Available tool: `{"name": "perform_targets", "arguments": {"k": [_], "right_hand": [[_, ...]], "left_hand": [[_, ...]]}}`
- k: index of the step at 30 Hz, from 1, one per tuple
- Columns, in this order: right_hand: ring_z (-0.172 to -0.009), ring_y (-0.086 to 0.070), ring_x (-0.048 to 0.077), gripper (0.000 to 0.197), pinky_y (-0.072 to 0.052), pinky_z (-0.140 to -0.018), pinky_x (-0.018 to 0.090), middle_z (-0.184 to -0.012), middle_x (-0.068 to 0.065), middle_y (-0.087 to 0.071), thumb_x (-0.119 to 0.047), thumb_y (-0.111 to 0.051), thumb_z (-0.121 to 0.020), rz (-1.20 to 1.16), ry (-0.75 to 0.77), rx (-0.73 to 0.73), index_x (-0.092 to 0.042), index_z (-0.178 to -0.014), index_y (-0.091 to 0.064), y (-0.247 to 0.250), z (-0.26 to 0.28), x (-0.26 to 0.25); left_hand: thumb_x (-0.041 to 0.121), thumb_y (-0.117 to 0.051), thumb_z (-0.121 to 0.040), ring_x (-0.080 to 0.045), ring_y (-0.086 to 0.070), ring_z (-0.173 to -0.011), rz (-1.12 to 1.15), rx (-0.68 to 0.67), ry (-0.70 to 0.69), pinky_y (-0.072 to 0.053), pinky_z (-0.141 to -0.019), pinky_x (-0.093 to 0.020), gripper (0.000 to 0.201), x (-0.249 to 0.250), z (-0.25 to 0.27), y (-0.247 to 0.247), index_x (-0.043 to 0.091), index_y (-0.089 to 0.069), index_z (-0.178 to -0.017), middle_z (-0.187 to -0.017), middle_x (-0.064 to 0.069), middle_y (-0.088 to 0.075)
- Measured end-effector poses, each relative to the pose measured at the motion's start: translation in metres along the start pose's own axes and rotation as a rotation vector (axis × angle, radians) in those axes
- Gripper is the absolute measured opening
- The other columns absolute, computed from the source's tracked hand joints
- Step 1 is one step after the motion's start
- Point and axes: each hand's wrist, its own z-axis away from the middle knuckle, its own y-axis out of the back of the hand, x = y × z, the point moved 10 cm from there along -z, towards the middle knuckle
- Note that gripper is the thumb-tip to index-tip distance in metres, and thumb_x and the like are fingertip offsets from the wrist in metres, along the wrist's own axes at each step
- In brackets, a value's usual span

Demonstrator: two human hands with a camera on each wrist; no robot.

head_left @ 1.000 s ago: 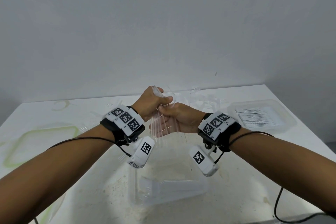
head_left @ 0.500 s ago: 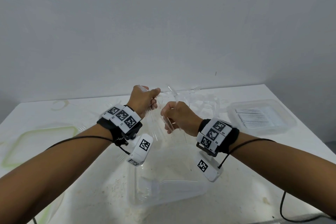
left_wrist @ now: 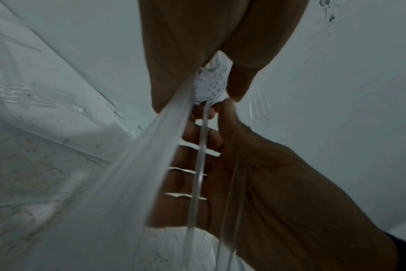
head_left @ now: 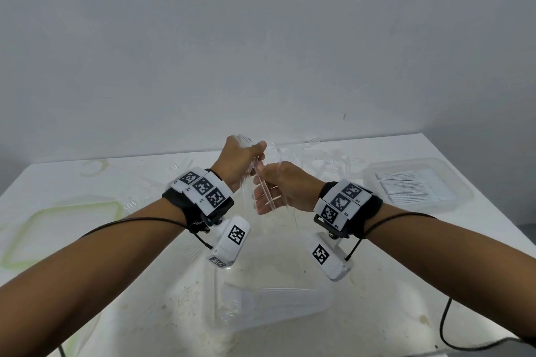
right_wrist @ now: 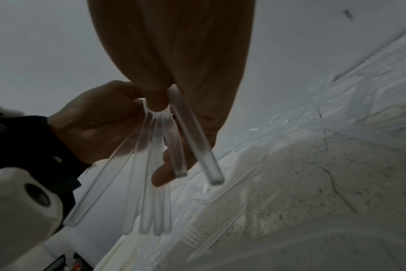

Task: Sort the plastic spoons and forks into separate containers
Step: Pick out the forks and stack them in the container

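Both hands raised together above desk [head_left: 87,182], over clear container [head_left: 290,310] near front edge. Left hand [head_left: 240,161] clenched round bundle of clear plastic cutlery [right_wrist: 148,183], gripped at head end; handles fanning straight down out of fist, long axis near vertical, free ends toward container. Heads poking out above left fist; tines or bowls not tellable, too transparent. Right hand [head_left: 285,187] touching left hand, just beside and slightly lower, thumb and forefinger pinching two separate handles [right_wrist: 192,146] near top; remaining fingers [left_wrist: 192,161] relaxed, spread behind hanging handles. Those two handles also pointing down, slightly angled away from bundle.

Key relation: pinched pieces lying right beside bundle, parallel to it, same top end. Right hand nearer to them, so likely picking them off sideways or downward along handle axis while left keeps rest clamped. Probable step: pulling one kind out of mixed handful.

Loose heap of clear cutlery [head_left: 313,153] on desk beyond hands. Container with stacked pieces [head_left: 414,185] well to right, nearer right arm. Green-rimmed lid [head_left: 43,229] flat at left. Front container already holding some clear pieces, kind not tellable.

Risk: slippery handles sliding out of left fist during pull.
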Motion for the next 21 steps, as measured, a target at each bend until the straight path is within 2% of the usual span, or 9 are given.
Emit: {"name": "perform_targets", "arguments": {"k": [3, 5, 8, 10, 13, 15, 18, 20, 21], "right_hand": [[-0.074, -0.063, 0.028, 0.043, -0.057, -0.07, 0.039, -0.084, 0.013, -0.06, -0.046, -0.043, -0.099, 0.025, -0.026, -0.082, -0.004, -0.096, -0.055, -0.007, 0.002, 0.0], [-0.075, -0.061, 0.024, 0.043, -0.052, -0.068, 0.033, -0.086, 0.008, -0.06, -0.049, -0.042, -0.099, 0.069, -0.023, -0.111, -0.009, -0.093, -0.057, -0.008, 0.002, 0.001], [-0.073, -0.056, 0.021, 0.048, -0.047, -0.062, 0.027, -0.092, 0.014, -0.054, -0.052, -0.056, -0.087, 0.1, -0.021, -0.157, -0.006, -0.1, -0.054, -0.013, 0.0, 0.003], [-0.072, -0.051, 0.02, 0.04, -0.044, -0.057, 0.024, -0.095, 0.019, -0.05, -0.041, -0.067, -0.085, 0.065, -0.054, -0.192, -0.008, -0.104, -0.055, -0.017, -0.001, 0.006], [-0.072, -0.049, 0.019, 0.012, -0.037, -0.054, 0.023, -0.083, 0.011, -0.056, -0.022, -0.067, -0.086, 0.011, -0.11, -0.189, -0.012, -0.091, -0.061, -0.018, -0.002, 0.009], [-0.075, -0.052, 0.017, 0.012, -0.038, -0.058, 0.025, -0.081, 0.004, -0.057, -0.021, -0.067, -0.079, 0.015, -0.112, -0.194, -0.016, -0.088, -0.062, -0.021, -0.003, 0.009], [-0.074, -0.058, 0.018, 0.016, -0.05, -0.078, 0.039, -0.083, 0.007, -0.056, -0.016, -0.063, -0.078, -0.001, -0.109, -0.191, -0.014, -0.094, -0.061, -0.023, -0.004, 0.009], [-0.073, -0.065, 0.027, 0.007, -0.051, -0.088, 0.049, -0.074, 0.008, -0.055, -0.01, -0.056, -0.086, -0.072, -0.146, -0.207, -0.01, -0.093, -0.057, -0.023, -0.003, 0.013], [-0.071, -0.067, 0.029, 0.005, -0.052, -0.087, 0.049, -0.071, 0.009, -0.055, -0.008, -0.052, -0.087, -0.119, -0.164, -0.225, -0.008, -0.092, -0.055, -0.025, -0.001, 0.014]], "left_hand": [[0.02, -0.056, -0.096, -0.021, -0.047, -0.042, 0.021, -0.05, -0.015, -0.041, -0.043, -0.024, 0.027, -0.001, 0.002, -0.006, 0.0, -0.053, -0.079, -0.06, -0.013, -0.05], [0.022, -0.056, -0.096, -0.02, -0.051, -0.049, 0.036, -0.054, -0.015, -0.044, -0.045, -0.024, 0.026, -0.001, 0.002, -0.006, 0.002, -0.053, -0.08, -0.065, -0.011, -0.051], [0.018, -0.053, -0.098, -0.018, -0.056, -0.064, 0.073, -0.075, -0.02, -0.048, -0.053, -0.027, 0.024, 0.0, 0.002, -0.012, 0.005, -0.053, -0.077, -0.071, -0.009, -0.05], [0.02, -0.051, -0.099, -0.019, -0.058, -0.067, 0.064, -0.073, -0.018, -0.048, -0.054, -0.028, 0.024, 0.001, 0.004, -0.015, 0.005, -0.052, -0.08, -0.071, -0.009, -0.05], [0.026, -0.053, -0.098, -0.018, -0.061, -0.069, 0.109, -0.02, 0.032, -0.05, -0.047, -0.025, 0.027, -0.007, 0.003, -0.012, 0.001, -0.048, -0.107, -0.077, -0.01, -0.051], [0.027, -0.053, -0.097, -0.017, -0.062, -0.065, 0.108, 0.008, 0.042, -0.052, -0.049, -0.026, 0.035, -0.011, 0.002, -0.011, -0.001, -0.045, -0.118, -0.082, -0.013, -0.053], [0.031, -0.05, -0.099, -0.02, -0.059, -0.058, 0.077, 0.014, 0.008, -0.051, -0.05, -0.026, 0.03, -0.007, 0.007, -0.014, 0.001, -0.052, -0.1, -0.08, -0.018, -0.054], [0.045, -0.046, -0.097, -0.029, -0.06, -0.07, 0.126, -0.037, 0.016, -0.054, -0.064, -0.035, 0.043, -0.003, 0.012, -0.02, 0.003, -0.053, -0.091, -0.086, -0.021, -0.055], [0.05, -0.043, -0.096, -0.031, -0.061, -0.078, 0.181, -0.059, 0.033, -0.053, -0.075, -0.041, 0.048, -0.001, 0.015, -0.022, 0.003, -0.052, -0.089, -0.09, -0.021, -0.056]]}}
